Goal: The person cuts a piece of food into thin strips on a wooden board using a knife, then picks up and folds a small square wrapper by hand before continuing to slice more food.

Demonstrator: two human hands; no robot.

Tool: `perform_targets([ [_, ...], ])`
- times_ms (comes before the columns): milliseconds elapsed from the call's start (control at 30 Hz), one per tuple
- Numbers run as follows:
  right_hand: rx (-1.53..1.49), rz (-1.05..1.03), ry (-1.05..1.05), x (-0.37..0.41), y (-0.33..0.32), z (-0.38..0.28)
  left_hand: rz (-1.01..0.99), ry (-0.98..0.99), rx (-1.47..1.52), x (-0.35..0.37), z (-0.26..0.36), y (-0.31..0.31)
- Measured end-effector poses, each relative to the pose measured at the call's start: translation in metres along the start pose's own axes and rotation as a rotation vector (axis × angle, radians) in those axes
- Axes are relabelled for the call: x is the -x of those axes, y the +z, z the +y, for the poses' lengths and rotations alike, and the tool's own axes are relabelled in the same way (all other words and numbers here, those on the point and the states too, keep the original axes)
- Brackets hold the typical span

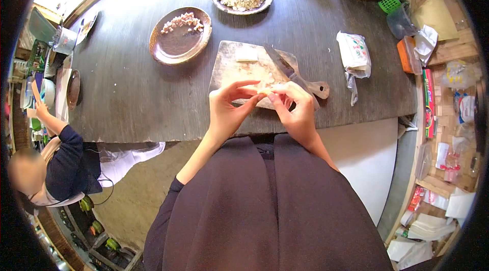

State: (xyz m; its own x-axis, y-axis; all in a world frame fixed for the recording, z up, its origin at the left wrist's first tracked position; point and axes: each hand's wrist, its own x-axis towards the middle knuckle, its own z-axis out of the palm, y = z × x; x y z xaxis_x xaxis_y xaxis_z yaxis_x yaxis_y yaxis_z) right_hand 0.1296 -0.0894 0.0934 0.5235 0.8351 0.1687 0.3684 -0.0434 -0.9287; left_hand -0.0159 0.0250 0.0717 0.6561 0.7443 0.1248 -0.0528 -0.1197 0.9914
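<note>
Across the dark wooden tabletop, a pale wooden cutting board with a handle sits at the near edge. Both my forearms angle inward from my lap, with the wrists raised over the board's near edge. My left hand curls thumb and index finger narrowly onto a small pale food piece. My right hand pinches the same piece from the opposite side. A long dark knife lies diagonally on the board, just beyond my fingers.
</note>
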Motion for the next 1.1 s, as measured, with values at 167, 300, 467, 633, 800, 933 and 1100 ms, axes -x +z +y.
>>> perform_targets([
  [167,0.609,0.125,-0.180,-0.006,-0.011,0.040,0.124,0.040,-0.228,0.006,-0.039,0.007],
  [300,0.826,0.186,-0.144,-0.007,-0.020,0.062,0.191,0.202,-0.472,0.012,-0.054,0.012],
  [467,0.834,0.095,-0.056,-0.007,-0.026,0.068,0.227,0.221,-0.810,0.013,-0.059,0.009],
  [633,0.870,0.147,-0.148,-0.004,-0.023,0.073,0.268,0.250,-0.819,0.015,-0.062,0.011],
  [800,0.701,0.133,-0.201,0.013,-0.035,0.049,0.249,0.311,-0.851,0.019,-0.059,0.011],
  [933,0.497,-0.100,-0.055,0.037,-0.042,0.029,0.221,0.313,-0.897,0.023,-0.060,0.012],
  [1100,0.576,-0.254,-0.012,0.059,-0.036,0.036,0.254,0.344,-0.878,0.028,-0.066,0.016],
])
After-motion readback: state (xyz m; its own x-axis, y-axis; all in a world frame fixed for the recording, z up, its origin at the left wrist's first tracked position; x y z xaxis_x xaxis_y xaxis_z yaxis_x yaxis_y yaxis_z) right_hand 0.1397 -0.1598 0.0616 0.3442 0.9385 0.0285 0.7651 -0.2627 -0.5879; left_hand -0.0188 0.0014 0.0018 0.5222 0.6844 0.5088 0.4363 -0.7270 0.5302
